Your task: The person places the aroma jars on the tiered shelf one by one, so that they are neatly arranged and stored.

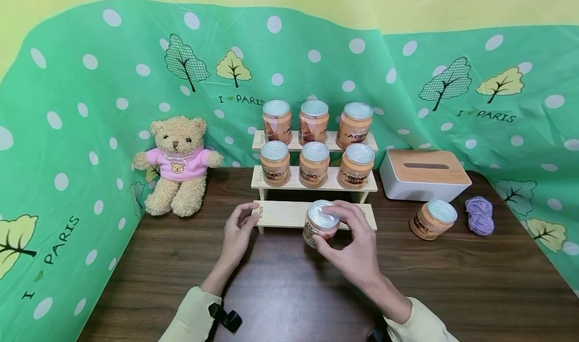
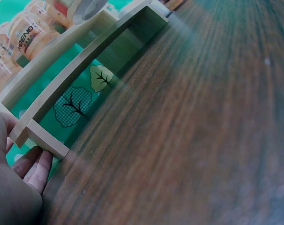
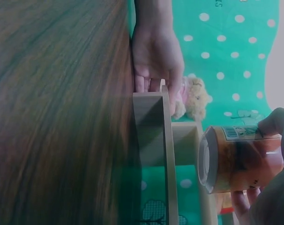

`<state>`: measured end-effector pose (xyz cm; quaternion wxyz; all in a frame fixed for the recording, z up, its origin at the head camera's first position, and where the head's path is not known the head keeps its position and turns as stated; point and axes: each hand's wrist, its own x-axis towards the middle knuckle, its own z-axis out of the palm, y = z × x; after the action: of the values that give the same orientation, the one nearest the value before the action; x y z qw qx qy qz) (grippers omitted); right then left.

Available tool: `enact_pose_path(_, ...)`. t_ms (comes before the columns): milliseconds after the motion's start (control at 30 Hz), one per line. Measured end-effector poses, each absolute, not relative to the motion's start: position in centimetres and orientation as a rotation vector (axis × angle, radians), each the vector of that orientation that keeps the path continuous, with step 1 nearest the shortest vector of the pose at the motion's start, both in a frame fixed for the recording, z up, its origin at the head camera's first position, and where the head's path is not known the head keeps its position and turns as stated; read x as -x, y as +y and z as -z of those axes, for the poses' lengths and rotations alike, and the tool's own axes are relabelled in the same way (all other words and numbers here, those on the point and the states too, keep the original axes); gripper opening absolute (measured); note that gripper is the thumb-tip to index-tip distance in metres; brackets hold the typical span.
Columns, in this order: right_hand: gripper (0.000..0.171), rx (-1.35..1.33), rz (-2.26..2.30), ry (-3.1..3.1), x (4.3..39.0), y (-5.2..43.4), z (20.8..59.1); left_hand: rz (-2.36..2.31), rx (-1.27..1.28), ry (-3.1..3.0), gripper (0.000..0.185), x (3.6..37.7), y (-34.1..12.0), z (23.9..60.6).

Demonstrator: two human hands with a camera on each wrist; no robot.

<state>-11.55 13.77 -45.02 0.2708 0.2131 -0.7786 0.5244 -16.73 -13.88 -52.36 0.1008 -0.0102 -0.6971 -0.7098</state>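
My right hand [image 1: 357, 249] grips an orange-labelled jar [image 1: 320, 229] with a silver lid, thumb at its front side and fingers over the lid and far side. In the right wrist view the jar [image 3: 242, 157] hangs above the lowest board of a stepped wooden rack, its base apart from the wood. My left hand [image 1: 237, 231] holds the left end of that lowest board [image 1: 282, 215], thumb on top and other fingers by the leg. Three similar jars [image 1: 314, 168] stand on the middle board and three more jars [image 1: 314, 123] on the top one.
Right of the rack stands a white tissue box [image 1: 407, 185] with a wooden lid. Before it a jar [image 1: 431, 221] sits on the dark wooden table [image 1: 280, 286], beside purple yarn [image 1: 479, 216]. A teddy bear [image 1: 178, 168] sits at left, against the green dotted cloth [image 1: 117, 136].
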Motion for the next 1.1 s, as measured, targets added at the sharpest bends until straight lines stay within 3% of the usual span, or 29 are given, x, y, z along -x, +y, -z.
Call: enact_pose_path(1100, 0.055, -0.587, -1.457, -2.104, 13.2, 9.1, 46.5, 2.045, 0.065, -2.046, 0.024, 16.7, -13.9, 52.8)
